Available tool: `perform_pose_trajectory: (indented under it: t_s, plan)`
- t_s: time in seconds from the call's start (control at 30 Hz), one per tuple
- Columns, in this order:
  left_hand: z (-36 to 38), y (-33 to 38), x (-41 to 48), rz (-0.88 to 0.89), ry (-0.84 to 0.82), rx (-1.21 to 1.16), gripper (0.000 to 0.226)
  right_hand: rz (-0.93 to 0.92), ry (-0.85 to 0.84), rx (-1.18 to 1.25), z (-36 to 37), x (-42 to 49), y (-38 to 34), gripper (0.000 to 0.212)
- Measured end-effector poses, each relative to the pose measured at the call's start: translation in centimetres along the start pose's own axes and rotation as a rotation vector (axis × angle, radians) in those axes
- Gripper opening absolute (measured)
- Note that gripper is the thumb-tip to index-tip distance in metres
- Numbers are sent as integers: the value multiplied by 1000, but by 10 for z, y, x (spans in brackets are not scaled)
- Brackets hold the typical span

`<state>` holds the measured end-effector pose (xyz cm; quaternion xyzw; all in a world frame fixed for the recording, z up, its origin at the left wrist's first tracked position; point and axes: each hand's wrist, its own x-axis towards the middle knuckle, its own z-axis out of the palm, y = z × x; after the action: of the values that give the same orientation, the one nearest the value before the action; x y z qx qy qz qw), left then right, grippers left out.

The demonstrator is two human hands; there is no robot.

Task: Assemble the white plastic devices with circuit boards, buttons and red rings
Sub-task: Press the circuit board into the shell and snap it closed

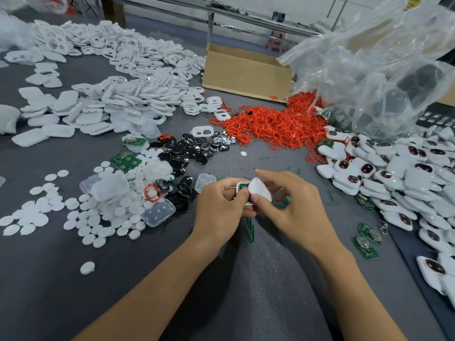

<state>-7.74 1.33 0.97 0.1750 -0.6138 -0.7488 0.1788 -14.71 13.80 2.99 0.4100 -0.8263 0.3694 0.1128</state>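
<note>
Grey table point(270, 279); left hand point(221, 205) holds shell point(240, 187), right hand point(295, 205) slanted cover point(259, 190).

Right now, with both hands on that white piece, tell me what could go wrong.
The right hand holds the white cover tilted over the white shell in the left hand. Pressed so, it may close askew on the green board. Loose green slivers lie by the hands and could get trapped inside.

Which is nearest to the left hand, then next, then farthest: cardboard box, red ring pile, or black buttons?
From the left hand:
1. black buttons, just beside it, leftward.
2. red ring pile, farther back, rightward.
3. cardboard box, behind the rings.
</note>
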Motion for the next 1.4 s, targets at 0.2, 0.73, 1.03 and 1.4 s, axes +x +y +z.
perform_pose_trajectory:
  t_s: [0.2,0.73,1.03,1.4]
  plan:
    - [0,1,0,3,-8,10,17,55,22,-12,4,0,-2,20]
    - [-1,2,-1,-16,19,-17,16,106,10,39,6,0,-3,27]
    - [-2,7,-1,-55,19,-104,16,23,-233,28,-11,0,-2,67]
    - [-5,9,-2,-73,-6,-146,17,270,-45,-196,-21,-2,21,27]
